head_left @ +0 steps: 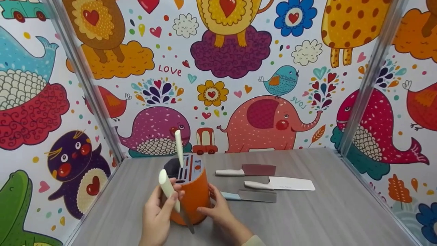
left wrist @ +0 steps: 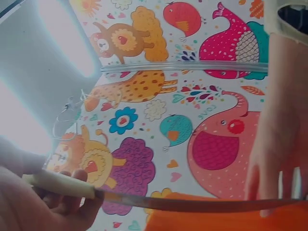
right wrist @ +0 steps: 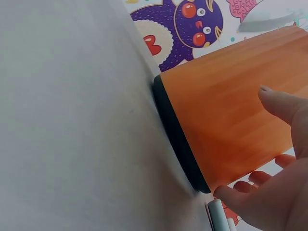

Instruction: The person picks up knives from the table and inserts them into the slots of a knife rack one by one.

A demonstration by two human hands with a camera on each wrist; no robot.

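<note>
My left hand [head_left: 158, 208] grips the cream handle of a knife [head_left: 166, 184], its blade slanting down in front of an orange knife block [head_left: 193, 198]. In the left wrist view the long thin blade [left wrist: 192, 204] runs across toward the right. My right hand [head_left: 222, 208] holds the side of the block, thumb on its front and fingers round the right side. The block stands upright on its black base [right wrist: 178, 139]. Another cream handle [head_left: 179, 147] sticks up from its slotted grey top [head_left: 191, 167].
Right of the block, three broad-bladed knives lie on the grey table [head_left: 307, 218]: one with a dark red blade [head_left: 259, 169], one all white [head_left: 293, 183], one with a grey blade [head_left: 257, 196] and light blue handle. Cartoon-printed walls [head_left: 211, 61] enclose the table's back and sides.
</note>
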